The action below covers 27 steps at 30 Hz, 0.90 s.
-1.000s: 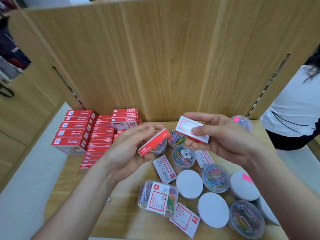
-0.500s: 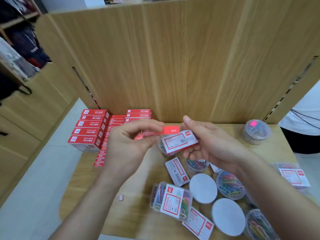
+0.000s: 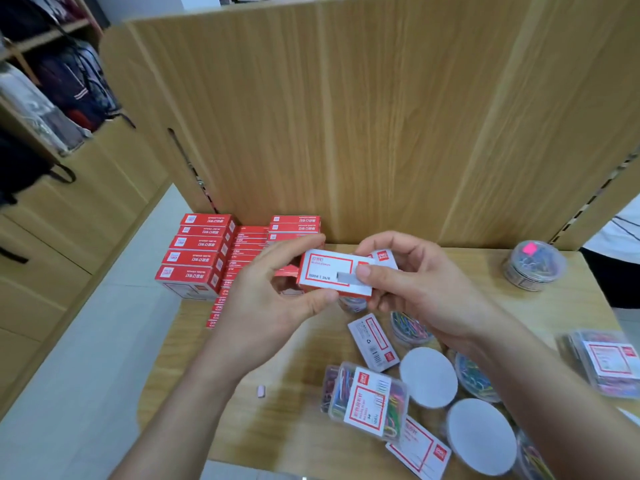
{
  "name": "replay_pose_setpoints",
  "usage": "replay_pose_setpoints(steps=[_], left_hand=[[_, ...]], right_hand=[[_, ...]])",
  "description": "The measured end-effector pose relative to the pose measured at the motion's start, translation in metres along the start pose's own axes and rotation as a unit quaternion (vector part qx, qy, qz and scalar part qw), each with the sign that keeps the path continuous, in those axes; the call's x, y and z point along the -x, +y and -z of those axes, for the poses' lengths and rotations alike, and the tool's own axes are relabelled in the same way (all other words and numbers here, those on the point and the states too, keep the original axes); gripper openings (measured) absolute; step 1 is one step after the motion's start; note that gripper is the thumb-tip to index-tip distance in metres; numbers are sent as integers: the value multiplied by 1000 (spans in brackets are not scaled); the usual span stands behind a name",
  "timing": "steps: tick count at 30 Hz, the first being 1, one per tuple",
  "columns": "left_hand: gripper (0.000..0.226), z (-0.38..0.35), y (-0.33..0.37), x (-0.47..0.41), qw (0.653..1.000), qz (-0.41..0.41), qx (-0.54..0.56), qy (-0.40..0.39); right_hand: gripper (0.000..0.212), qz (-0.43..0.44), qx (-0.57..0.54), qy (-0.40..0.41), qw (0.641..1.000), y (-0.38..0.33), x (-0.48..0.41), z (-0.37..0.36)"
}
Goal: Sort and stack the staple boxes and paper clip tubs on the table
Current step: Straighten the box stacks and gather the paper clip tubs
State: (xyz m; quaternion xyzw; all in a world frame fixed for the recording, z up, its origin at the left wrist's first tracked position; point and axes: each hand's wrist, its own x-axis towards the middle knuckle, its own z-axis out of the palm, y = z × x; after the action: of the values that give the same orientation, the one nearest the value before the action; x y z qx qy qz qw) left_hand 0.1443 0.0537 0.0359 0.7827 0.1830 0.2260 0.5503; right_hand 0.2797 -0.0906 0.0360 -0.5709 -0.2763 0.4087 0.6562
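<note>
Both hands hold red-and-white staple boxes [image 3: 329,271] pressed together above the table's back middle. My left hand [image 3: 266,303] grips their left end between thumb and fingers. My right hand [image 3: 412,289] holds the right end, thumb on the top face. Stacks of red staple boxes [image 3: 194,254] stand at the back left against the wooden panel. Loose staple boxes [image 3: 374,341] and round paper clip tubs [image 3: 427,375] lie at the front right. A rectangular clear clip box [image 3: 367,400] lies in front.
A tall wooden panel [image 3: 381,116] closes off the back of the table [image 3: 277,410]. A lone round tub with a pink sticker [image 3: 533,265] sits at the back right. Another clip box [image 3: 602,362] lies at the right edge. A small pink scrap [image 3: 261,391] lies near the front.
The two boxes, held apart a second ago, have been brought together into one pile between both hands. The view has shifted left, so the table contents appear further right.
</note>
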Motion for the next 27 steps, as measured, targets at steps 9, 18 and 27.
replay_pose_setpoints(steps=[9, 18, 27], left_hand=[[45, 9, 2, 5, 981, -33, -171, 86], [52, 8, -7, 8, 928, -150, -341, 31], [41, -5, -37, -1, 896, -173, -331, -240]], right_hand=[[32, -45, -107, 8, 993, 4, -3, -11], [32, -41, 8, 6, 999, 9, -3, -21], [24, -36, 22, 117, 992, 0, 20, 29]])
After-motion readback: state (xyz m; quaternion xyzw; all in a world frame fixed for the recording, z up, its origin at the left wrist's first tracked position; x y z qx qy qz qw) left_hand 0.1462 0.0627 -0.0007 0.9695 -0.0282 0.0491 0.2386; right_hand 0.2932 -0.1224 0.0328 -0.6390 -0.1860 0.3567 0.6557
